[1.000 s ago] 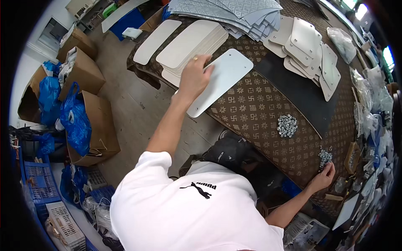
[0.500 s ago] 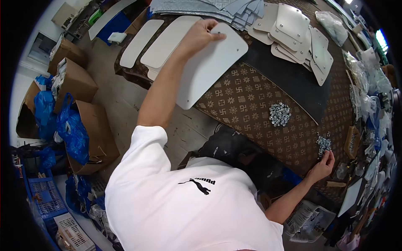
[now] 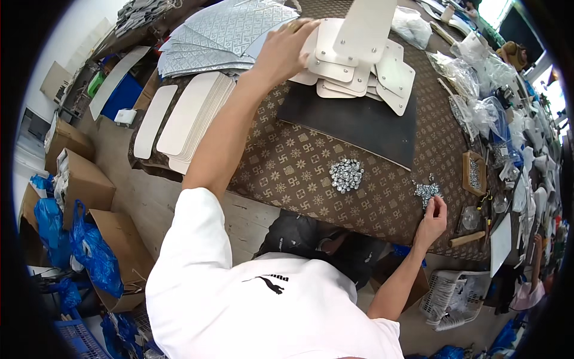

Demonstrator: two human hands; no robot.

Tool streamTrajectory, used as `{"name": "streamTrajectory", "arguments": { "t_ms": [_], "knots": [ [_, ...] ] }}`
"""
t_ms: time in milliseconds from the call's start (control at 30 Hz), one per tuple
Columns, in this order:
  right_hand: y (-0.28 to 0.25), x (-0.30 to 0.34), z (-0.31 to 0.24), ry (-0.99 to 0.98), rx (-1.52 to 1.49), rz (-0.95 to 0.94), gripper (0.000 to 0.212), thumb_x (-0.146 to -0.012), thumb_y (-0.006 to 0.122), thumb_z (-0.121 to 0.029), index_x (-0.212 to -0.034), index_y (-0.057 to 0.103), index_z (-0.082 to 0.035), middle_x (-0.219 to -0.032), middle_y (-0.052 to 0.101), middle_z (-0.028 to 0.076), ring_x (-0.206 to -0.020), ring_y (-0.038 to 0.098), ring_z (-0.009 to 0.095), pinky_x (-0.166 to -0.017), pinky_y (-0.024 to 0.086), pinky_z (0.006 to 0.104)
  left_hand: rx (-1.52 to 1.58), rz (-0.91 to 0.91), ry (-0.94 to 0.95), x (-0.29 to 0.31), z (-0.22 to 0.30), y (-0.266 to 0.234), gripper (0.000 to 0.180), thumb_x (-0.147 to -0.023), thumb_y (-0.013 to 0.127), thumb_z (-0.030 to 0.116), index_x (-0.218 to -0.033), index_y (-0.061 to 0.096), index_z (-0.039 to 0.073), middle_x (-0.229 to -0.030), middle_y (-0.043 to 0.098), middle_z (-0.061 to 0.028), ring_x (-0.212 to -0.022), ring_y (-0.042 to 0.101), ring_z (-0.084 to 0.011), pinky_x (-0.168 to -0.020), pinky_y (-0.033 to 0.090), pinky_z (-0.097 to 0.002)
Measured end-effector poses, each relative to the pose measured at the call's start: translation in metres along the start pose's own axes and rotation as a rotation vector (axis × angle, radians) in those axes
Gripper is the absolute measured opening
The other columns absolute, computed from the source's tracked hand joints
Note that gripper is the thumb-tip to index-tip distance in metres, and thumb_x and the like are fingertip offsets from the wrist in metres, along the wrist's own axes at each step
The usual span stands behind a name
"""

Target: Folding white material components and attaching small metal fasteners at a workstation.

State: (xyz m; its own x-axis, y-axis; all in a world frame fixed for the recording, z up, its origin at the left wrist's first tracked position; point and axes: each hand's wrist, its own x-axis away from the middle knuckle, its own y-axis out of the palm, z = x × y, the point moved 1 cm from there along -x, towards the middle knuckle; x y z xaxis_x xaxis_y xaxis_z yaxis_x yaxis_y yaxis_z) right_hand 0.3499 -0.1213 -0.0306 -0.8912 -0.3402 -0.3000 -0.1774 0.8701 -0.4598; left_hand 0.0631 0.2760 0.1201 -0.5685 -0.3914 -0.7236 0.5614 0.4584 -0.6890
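My left hand (image 3: 284,54) is stretched over the far side of the table, its fingers apart and nothing in them. Beside its fingertips lies a pile of white rounded boards (image 3: 335,52) with small metal studs near their ends. The topmost long board (image 3: 368,30) runs out of the picture at the top. Under the pile is a black mat (image 3: 353,125). Over at the right, my right hand (image 3: 431,221) has thumb and fingers pinched together at a small heap of silvery screw-like pieces (image 3: 427,190); what they pinch is too small to tell. A heap of round metal pieces (image 3: 346,175) lies left of it.
A stack of plain white boards (image 3: 194,116) and a single board (image 3: 155,119) lie at the table's left edge, with grey patterned sheets (image 3: 221,36) behind. A wooden tray (image 3: 474,172) of hardware, plastic bags (image 3: 496,116) and tools are at right. Cardboard boxes (image 3: 122,245) stand left.
My left hand held a white studded board before; now it is free of it, and a long board lies atop the pile. My right hand stays at the small heap. The view has shifted.
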Motion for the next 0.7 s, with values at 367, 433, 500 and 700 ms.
{"name": "streamTrajectory", "arguments": {
  "t_ms": [367,433,500,700],
  "knots": [
    [-0.004,0.000,0.008,-0.102,-0.082,0.033,0.023,-0.104,0.065,-0.013,-0.122,0.071,0.002,-0.105,0.073,0.006,-0.096,0.065,0.016,-0.087,0.051,0.0302,-0.274,-0.626,-0.745,0.169,-0.175,-0.018,0.054,-0.097,0.067,0.036,-0.140,0.057,0.006,-0.132,0.067,-0.0232,-0.126,0.063,-0.0357,-0.103,0.051,-0.0490],
    [-0.002,0.000,0.006,-0.050,-0.133,0.062,0.022,-0.104,0.065,-0.012,-0.120,0.071,0.002,-0.104,0.073,0.006,-0.094,0.066,0.016,-0.085,0.052,0.0299,-0.294,-0.615,-0.694,0.170,-0.170,-0.025,0.047,-0.098,0.064,0.035,-0.135,0.061,0.007,-0.119,0.072,-0.0223,-0.111,0.069,-0.0377,-0.095,0.055,-0.0491],
    [-0.003,-0.002,0.005,0.030,-0.250,0.097,0.019,-0.103,0.066,-0.010,-0.118,0.071,0.002,-0.104,0.072,0.006,-0.090,0.066,0.015,-0.082,0.053,0.0294,-0.299,-0.607,-0.673,0.168,-0.166,-0.032,0.044,-0.098,0.063,0.035,-0.133,0.064,0.007,-0.112,0.074,-0.0218,-0.104,0.072,-0.0387,-0.091,0.057,-0.0492],
    [-0.008,-0.003,0.016,0.150,-0.560,0.044,0.013,-0.100,0.071,-0.006,-0.110,0.072,0.002,-0.099,0.074,0.007,-0.082,0.065,0.012,-0.077,0.054,0.0267,-0.216,-0.213,-0.507,0.120,-0.107,-0.106,0.027,-0.095,0.067,0.017,-0.118,0.070,0.003,-0.099,0.076,-0.0167,-0.087,0.074,-0.0326,-0.077,0.057,-0.0430]
  ]
}}
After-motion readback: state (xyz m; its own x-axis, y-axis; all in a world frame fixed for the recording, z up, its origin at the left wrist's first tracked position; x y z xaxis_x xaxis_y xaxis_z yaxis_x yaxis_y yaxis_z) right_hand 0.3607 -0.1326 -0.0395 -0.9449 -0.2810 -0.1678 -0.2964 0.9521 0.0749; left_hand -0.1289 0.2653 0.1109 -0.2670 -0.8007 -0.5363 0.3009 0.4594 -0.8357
